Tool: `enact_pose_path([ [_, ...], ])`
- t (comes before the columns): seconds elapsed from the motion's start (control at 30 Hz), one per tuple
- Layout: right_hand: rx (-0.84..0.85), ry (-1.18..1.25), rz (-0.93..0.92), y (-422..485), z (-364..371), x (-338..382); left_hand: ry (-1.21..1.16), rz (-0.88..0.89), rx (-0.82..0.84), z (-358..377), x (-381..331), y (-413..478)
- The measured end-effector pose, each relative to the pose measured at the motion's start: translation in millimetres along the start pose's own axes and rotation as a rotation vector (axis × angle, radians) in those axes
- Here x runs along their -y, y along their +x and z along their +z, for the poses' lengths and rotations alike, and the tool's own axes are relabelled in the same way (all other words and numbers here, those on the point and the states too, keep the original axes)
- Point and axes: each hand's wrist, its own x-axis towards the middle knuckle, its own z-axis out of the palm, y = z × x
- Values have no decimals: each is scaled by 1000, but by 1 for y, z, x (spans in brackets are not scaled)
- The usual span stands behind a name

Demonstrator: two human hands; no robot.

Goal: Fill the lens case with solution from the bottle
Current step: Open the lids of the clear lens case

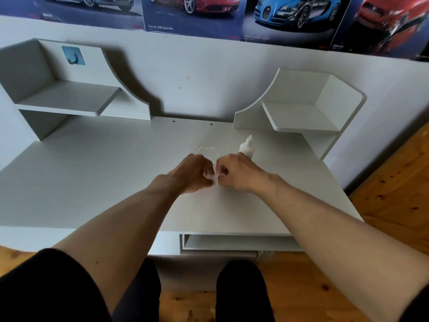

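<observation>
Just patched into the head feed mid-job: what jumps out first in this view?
Two bare hands, left hand and right hand, meet fingertip to fingertip at the middle of the pale grey desk, pinching a small whitish item too hidden to identify. Just beyond the right hand stands a small white plastic bottle with a nozzle tip. Glossy sports-car posters line the wall above.

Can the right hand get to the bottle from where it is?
Probably yes. The bottle stands upright just beyond the right hand with nothing between them, but that hand is pinching something small with the left hand.
</observation>
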Motion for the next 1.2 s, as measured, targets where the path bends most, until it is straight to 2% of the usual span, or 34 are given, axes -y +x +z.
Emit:
enact_pose_path([
  [0.2, -64, -16, 83, -10, 3, -6, 16, 6, 9, -1, -2, 0],
  [0.47, -74, -160, 54, -10, 10, -12, 26, 16, 21, -2, -3, 0],
  [1.2, -34, -9, 109, -5, 11, -10, 150, 64, 126, 0, -5, 9],
])
